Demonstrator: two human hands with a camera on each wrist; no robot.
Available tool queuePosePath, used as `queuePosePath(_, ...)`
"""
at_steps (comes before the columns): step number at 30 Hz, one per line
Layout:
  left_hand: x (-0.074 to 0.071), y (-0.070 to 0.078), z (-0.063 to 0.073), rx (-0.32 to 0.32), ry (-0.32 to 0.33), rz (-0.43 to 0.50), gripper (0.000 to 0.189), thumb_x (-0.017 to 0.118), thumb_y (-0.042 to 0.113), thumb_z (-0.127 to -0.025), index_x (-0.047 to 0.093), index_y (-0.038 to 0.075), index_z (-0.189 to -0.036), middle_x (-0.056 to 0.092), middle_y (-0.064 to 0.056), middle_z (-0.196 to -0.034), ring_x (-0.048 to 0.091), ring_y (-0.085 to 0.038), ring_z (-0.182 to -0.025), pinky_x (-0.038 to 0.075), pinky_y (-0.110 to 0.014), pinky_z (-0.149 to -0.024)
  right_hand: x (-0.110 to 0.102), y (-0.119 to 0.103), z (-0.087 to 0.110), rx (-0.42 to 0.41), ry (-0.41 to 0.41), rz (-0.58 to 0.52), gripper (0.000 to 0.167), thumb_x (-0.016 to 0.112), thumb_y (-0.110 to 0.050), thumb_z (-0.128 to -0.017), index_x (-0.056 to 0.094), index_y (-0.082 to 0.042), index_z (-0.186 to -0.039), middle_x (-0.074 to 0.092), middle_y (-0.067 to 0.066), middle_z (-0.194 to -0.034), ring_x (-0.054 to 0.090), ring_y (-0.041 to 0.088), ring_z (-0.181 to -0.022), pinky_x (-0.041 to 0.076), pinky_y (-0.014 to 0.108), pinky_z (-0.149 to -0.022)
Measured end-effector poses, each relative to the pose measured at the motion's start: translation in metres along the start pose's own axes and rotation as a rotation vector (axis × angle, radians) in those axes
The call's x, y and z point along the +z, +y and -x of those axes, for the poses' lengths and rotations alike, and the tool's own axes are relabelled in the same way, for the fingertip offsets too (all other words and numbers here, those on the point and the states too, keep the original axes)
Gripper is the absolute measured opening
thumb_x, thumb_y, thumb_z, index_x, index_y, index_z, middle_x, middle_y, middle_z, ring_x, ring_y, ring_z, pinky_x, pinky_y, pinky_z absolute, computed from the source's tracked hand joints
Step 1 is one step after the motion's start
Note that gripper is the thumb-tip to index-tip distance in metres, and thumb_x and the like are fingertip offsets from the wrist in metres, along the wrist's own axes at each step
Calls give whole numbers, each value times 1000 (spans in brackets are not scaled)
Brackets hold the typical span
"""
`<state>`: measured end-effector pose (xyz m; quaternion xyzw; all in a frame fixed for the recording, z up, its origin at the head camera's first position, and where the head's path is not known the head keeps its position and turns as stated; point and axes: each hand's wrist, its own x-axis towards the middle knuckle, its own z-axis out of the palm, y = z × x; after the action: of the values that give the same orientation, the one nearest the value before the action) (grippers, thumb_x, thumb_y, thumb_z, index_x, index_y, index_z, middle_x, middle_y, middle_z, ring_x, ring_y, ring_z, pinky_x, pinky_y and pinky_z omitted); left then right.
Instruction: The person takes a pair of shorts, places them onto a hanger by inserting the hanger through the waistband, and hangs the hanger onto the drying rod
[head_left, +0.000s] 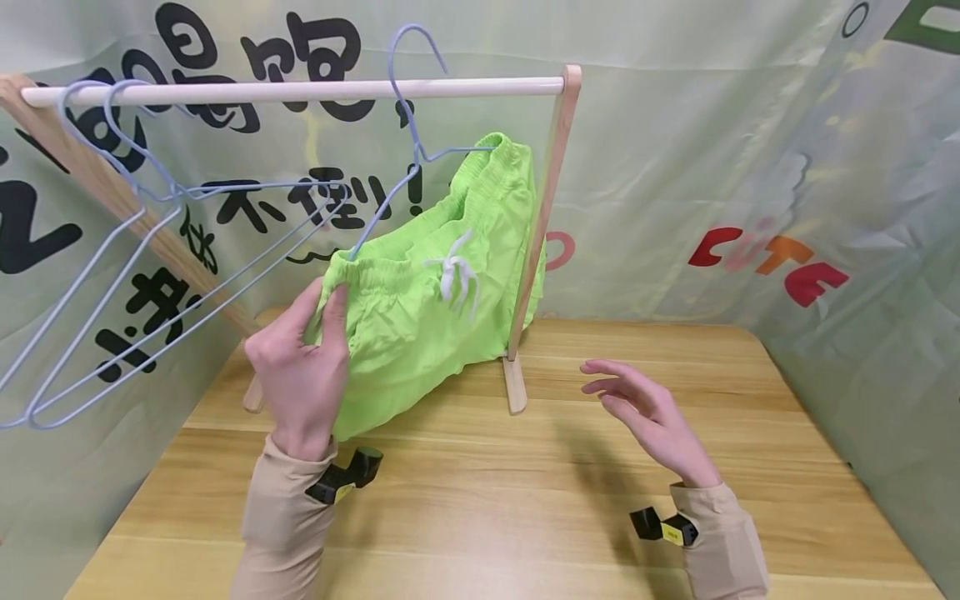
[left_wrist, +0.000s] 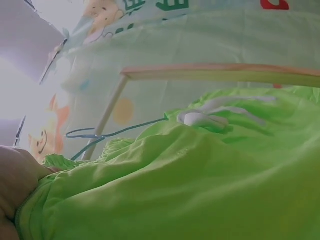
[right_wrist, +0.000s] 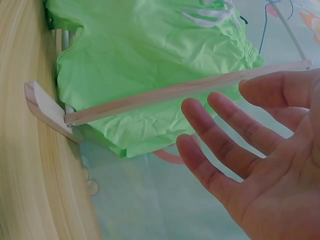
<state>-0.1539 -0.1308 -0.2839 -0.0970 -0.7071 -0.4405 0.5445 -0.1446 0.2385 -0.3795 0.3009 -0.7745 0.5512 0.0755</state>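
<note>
Bright green shorts [head_left: 420,308] with a white drawstring [head_left: 456,271] hang from a light-blue hanger [head_left: 415,125], whose hook goes over the rack's white rod [head_left: 300,92]. The hanger's arms run into the elastic waistband. My left hand [head_left: 303,367] pinches the left end of that waistband between thumb and fingers. In the left wrist view the green cloth [left_wrist: 165,190] spreads out from the hand at the left edge. My right hand [head_left: 652,417] is held over the table, right of the rack, fingers apart and holding nothing. The right wrist view shows its spread fingers [right_wrist: 220,145] near the rack's upright.
Several bare blue hangers [head_left: 176,192] hang at the rod's left end. The wooden rack has a right upright [head_left: 543,217] in front of part of the shorts and a foot [head_left: 514,385] on the wooden table [head_left: 465,500]. A printed cloth backdrop [head_left: 637,167] stands behind.
</note>
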Motion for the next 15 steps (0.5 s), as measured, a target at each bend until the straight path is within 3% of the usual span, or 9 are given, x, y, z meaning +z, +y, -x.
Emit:
queuePosePath(3, 5, 0, -1, -2, -23, 6, 19, 70, 10, -94, 76, 0, -109, 76, -19, -102, 75, -39, -87, 51, -6, -85, 0, 0, 0, 1, 0, 3, 41, 46, 11, -100, 49, 6, -141, 60, -11, -138, 66, 9, -117, 51, 14, -95)
queuePosePath(10, 16, -4, 1, 18, -60, -5, 19, 69, 9, -94, 76, -2, -108, 76, -20, -103, 71, -36, -63, 43, -1, -73, 1, -1, 0, 7, 4, 13, 41, 47, 10, -100, 50, 5, -141, 60, -11, -138, 65, 7, -116, 51, 14, -95)
queuePosePath(15, 20, -7, 3, 16, -95, -13, 20, 68, 10, -95, 75, -1, -110, 75, -19, -104, 76, -36, -81, 51, -8, -80, 2, -1, 0, 17, 3, 18, 40, 47, 9, -100, 50, 5, -140, 60, -12, -137, 65, 3, -116, 51, 14, -95)
